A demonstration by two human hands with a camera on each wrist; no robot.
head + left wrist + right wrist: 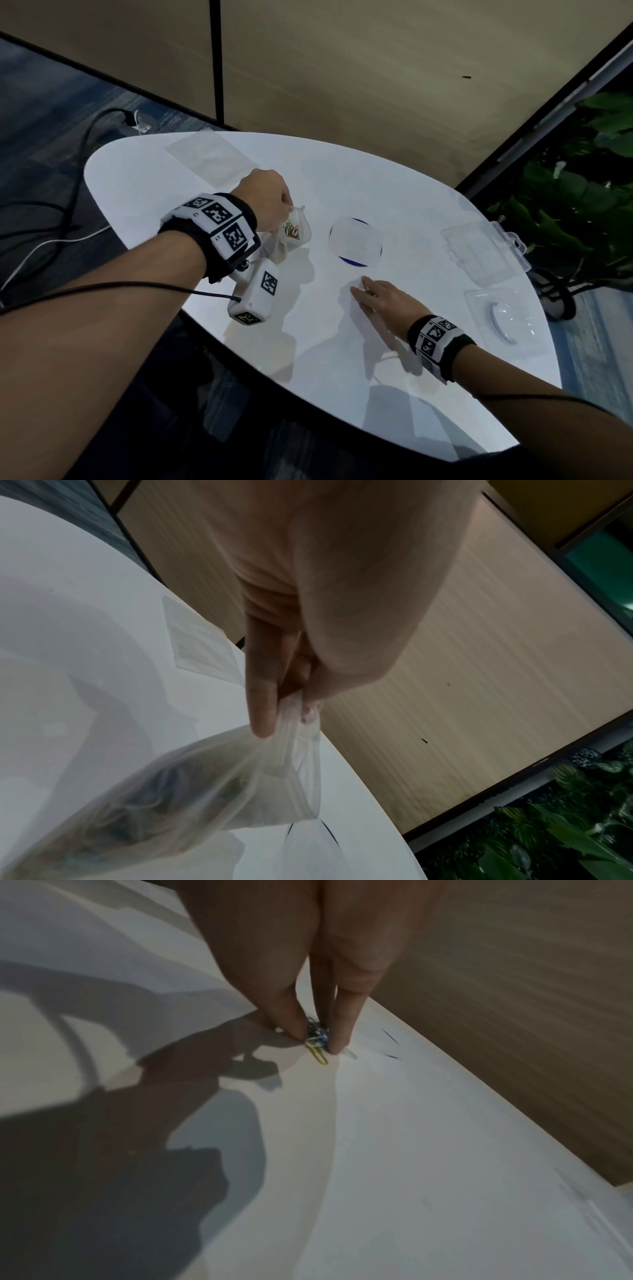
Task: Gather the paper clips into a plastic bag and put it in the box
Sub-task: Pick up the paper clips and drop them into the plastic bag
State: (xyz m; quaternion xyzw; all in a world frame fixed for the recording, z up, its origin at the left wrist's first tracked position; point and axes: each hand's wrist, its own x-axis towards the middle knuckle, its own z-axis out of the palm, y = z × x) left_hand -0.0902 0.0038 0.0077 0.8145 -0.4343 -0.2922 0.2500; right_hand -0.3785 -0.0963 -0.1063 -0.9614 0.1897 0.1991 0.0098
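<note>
My left hand pinches the rim of a clear plastic bag above the white table; coloured paper clips lie inside it. The left wrist view shows thumb and finger gripping the bag by its top edge, the bag hanging down. My right hand is on the table nearer me, fingertips pinching a small cluster of paper clips, with a yellow clip sticking out. The clear plastic box lies at the right of the table, open and apart from both hands.
A clear square sheet over a dark ring lies mid-table. Another flat plastic bag lies at the far left. A clear tray with a white ring sits at the right edge. Cables run on the floor; plants stand right.
</note>
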